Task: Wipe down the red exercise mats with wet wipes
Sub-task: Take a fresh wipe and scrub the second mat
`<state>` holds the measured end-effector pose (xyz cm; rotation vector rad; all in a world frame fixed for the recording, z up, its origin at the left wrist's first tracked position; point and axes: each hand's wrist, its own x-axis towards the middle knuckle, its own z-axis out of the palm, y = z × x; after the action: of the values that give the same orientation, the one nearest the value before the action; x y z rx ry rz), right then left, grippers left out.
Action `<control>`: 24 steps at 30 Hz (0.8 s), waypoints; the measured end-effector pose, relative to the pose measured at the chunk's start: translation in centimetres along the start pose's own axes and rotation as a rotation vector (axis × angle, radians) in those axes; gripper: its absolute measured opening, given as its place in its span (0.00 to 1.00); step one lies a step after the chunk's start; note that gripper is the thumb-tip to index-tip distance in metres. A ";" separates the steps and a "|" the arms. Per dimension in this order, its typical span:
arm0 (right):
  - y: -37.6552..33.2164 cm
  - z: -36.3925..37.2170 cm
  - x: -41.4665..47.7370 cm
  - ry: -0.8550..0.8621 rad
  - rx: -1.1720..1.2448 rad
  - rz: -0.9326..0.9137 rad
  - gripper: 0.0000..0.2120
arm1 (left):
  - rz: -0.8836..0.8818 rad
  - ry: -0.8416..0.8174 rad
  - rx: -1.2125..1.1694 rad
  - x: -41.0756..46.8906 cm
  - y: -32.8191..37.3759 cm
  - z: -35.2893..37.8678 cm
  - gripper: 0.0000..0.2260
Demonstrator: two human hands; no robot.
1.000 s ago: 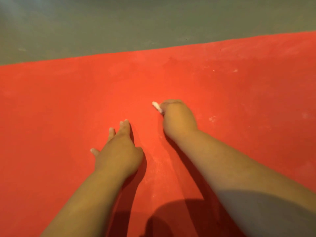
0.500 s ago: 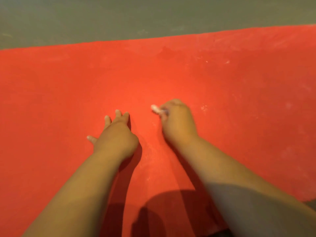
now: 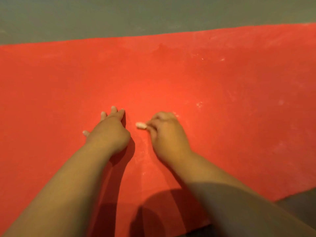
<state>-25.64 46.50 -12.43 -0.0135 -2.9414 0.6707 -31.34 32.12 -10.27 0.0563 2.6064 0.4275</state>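
A red exercise mat [image 3: 222, 86] fills most of the head view, with pale dusty smears on its right part. My left hand [image 3: 109, 132] rests flat on the mat with its fingers spread. Just to its right, my right hand [image 3: 167, 132] presses down on the mat with curled fingers that grip a small bunched white wet wipe [image 3: 141, 125]; only the wipe's end sticks out on the hand's left side.
Grey floor [image 3: 119, 16] runs along the mat's far edge, and more grey floor [image 3: 297, 202] shows at the near right corner. My shadow falls on the mat's near part between my forearms.
My right hand has drawn the wipe back toward me and a little to the left, closer to my left hand. My left hand has stayed flat on the mat.
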 end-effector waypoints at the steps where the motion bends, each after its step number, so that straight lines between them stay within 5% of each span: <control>1: -0.2 -0.2 -1.4 -0.002 0.071 -0.067 0.07 | 0.022 -0.012 0.008 0.1 -0.3 -0.2 0.35; 4: 3.3 -2.8 -2.9 -0.011 -0.006 -0.138 0.09 | 0.088 -0.045 0.097 0.1 -1.0 -0.7 0.34; 9: 7.8 -4.0 1.5 0.161 -0.143 0.314 0.09 | 0.059 -0.085 0.167 -0.5 -0.6 -1.9 0.35; 14: 0.6 -0.5 -1.5 0.020 0.023 -0.032 0.08 | 0.051 -0.069 0.202 -0.6 -0.4 -1.8 0.35; 17: 3.7 -2.8 -2.7 -0.010 0.000 -0.143 0.07 | 0.048 -0.054 0.194 -0.6 -0.2 -1.3 0.34; 21: 8.6 -4.1 1.7 0.153 -0.150 0.294 0.10 | 0.033 -0.058 0.187 -0.6 0.2 -1.0 0.35; 24: 4.6 -1.5 2.4 0.120 -0.178 0.270 0.11 | 0.039 -0.054 0.198 -0.3 0.4 -0.9 0.35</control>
<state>-27.92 51.33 -12.77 -0.4570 -2.8977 0.4180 -31.47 32.16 -9.28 0.1827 2.5891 0.1772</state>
